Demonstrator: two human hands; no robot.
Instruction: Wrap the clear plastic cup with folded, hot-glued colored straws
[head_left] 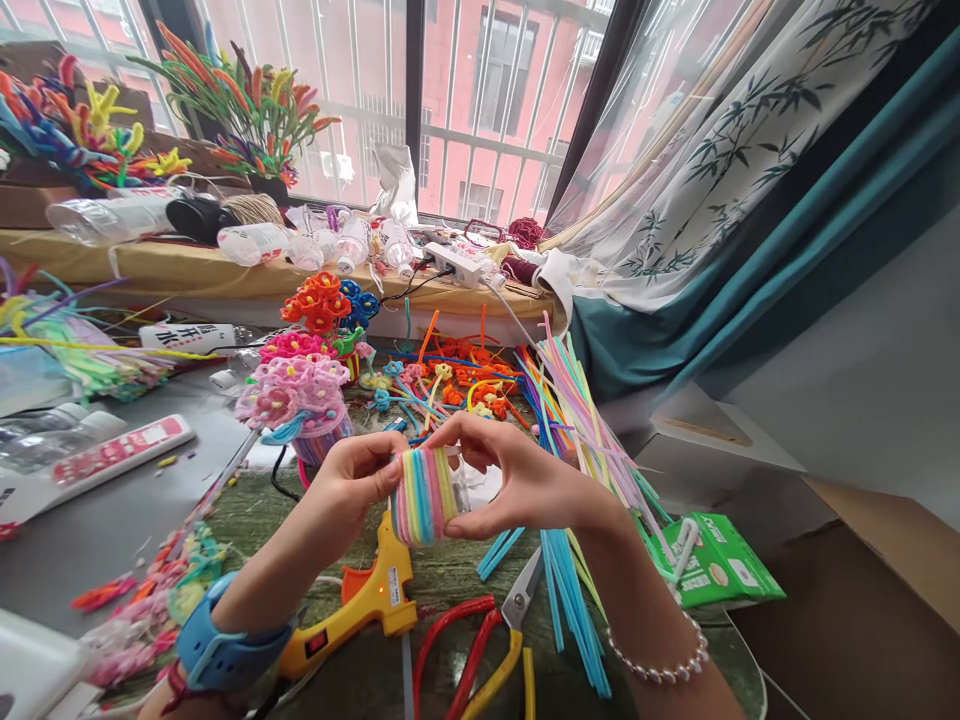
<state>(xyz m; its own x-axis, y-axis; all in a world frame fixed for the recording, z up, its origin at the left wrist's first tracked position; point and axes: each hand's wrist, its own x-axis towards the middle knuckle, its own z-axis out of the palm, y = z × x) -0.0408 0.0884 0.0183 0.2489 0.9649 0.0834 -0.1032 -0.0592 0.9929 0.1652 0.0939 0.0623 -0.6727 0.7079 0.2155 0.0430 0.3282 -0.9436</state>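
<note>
A small clear plastic container wrapped in rows of pastel pipe cleaners (424,497) is held up between both hands. At its left end, the fingers and thumb of my left hand (355,488) pinch it. My right hand (517,478) grips the other end, thumb below and fingers above, where some bare clear plastic shows. Under the hands lies a yellow hot glue gun (360,605) with a small orange light lit. Scissors with red and yellow handles (487,640) lie just right of it. Loose blue pipe cleaners (574,610) are below my right wrist.
Behind my left hand stands a pot of pink pipe-cleaner flowers (300,395). Bundled pastel pipe cleaners (592,420) and a green packet (720,560) are at the right. Plastic bottles and a power strip (452,263) line the windowsill. A cardboard box (862,600) stands far right.
</note>
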